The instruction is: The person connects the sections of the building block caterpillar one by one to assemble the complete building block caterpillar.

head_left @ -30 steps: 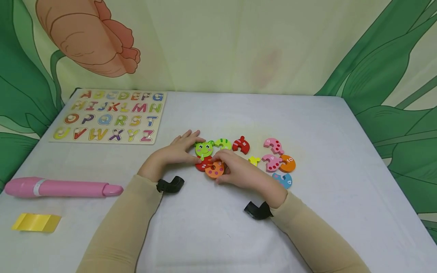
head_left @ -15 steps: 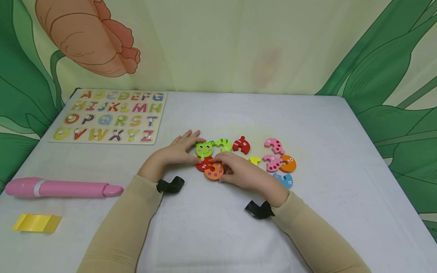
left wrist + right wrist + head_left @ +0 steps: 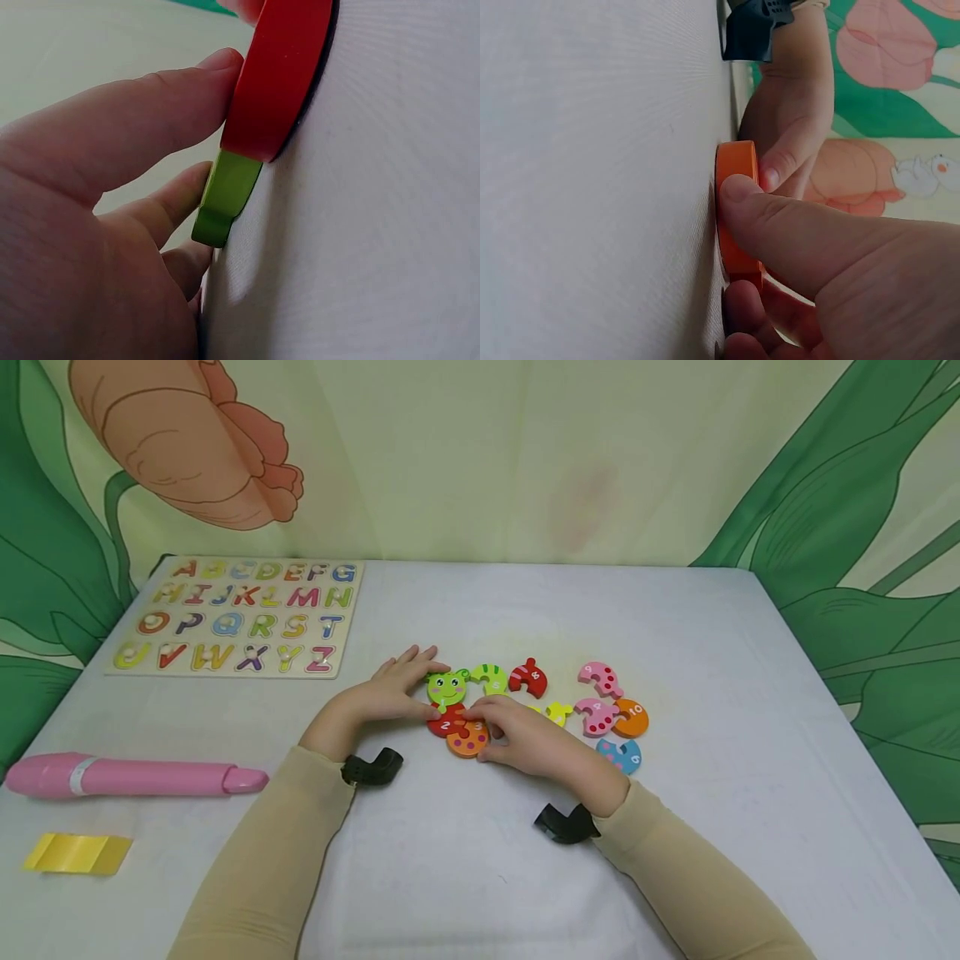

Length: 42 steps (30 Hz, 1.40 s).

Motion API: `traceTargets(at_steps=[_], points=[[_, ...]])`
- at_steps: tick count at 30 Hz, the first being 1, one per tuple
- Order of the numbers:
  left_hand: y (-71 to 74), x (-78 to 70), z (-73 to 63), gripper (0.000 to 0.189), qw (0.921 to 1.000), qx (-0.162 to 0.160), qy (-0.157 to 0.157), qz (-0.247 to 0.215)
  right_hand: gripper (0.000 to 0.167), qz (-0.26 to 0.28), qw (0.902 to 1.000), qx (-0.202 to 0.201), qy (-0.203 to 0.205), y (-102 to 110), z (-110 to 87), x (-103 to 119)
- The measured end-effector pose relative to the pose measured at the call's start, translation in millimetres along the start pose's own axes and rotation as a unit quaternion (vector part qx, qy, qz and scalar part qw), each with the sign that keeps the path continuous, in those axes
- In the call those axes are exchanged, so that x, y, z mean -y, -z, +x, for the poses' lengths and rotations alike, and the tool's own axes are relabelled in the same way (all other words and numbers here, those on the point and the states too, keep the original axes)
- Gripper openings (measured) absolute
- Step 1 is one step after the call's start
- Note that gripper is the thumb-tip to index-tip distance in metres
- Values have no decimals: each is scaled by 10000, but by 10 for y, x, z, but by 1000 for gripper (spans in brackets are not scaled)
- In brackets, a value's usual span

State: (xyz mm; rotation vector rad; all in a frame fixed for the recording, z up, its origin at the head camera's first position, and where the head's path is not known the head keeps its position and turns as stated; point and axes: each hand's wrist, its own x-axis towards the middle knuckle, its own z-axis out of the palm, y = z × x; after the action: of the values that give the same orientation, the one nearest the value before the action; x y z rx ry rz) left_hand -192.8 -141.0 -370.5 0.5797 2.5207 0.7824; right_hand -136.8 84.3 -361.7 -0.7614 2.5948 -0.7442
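Observation:
My left hand point(image 3: 378, 700) rests with spread fingers over a green caterpillar head puzzle piece point(image 3: 447, 689) and a red piece marked 2 point(image 3: 446, 722). Its thumb presses the red piece, and a fingertip touches the head's far side. In the left wrist view, the red piece point(image 3: 277, 75) and green piece point(image 3: 231, 184) show edge-on. My right hand point(image 3: 528, 735) pinches an orange spotted puzzle piece marked 3 point(image 3: 467, 742) against the red one. In the right wrist view, the thumb lies along the edge of the orange piece point(image 3: 739, 161). Fingers partly hide the joint.
Around the right hand lie a green piece point(image 3: 491, 678), a red piece point(image 3: 528, 678), a yellow piece point(image 3: 558, 714), pink pieces point(image 3: 597, 717), an orange piece point(image 3: 632, 718) and a blue piece point(image 3: 622, 757). An alphabet board point(image 3: 236, 618), pink pen-shaped object point(image 3: 150, 776) and yellow strip point(image 3: 78, 853) are left.
The orange piece has shifted slightly left and nearer me, against the red piece. The right thumb has moved a little along its edge. The left hand holds its place.

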Motion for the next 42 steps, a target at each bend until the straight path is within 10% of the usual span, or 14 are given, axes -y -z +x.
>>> traceTargets(at_steps=[21,30,42], points=[[39,49,-78,65,9999,-76,109,-25,62,80,9998,14,-157,143,-19,49],[-43,7,54,65,10000,1,30,-46,64,506,9934,-317,-980,706,-581,-562],[-22,18,35,65,9999,-28,120,-12,63,-592,9913,-244,-1147,615,-689,-812]])
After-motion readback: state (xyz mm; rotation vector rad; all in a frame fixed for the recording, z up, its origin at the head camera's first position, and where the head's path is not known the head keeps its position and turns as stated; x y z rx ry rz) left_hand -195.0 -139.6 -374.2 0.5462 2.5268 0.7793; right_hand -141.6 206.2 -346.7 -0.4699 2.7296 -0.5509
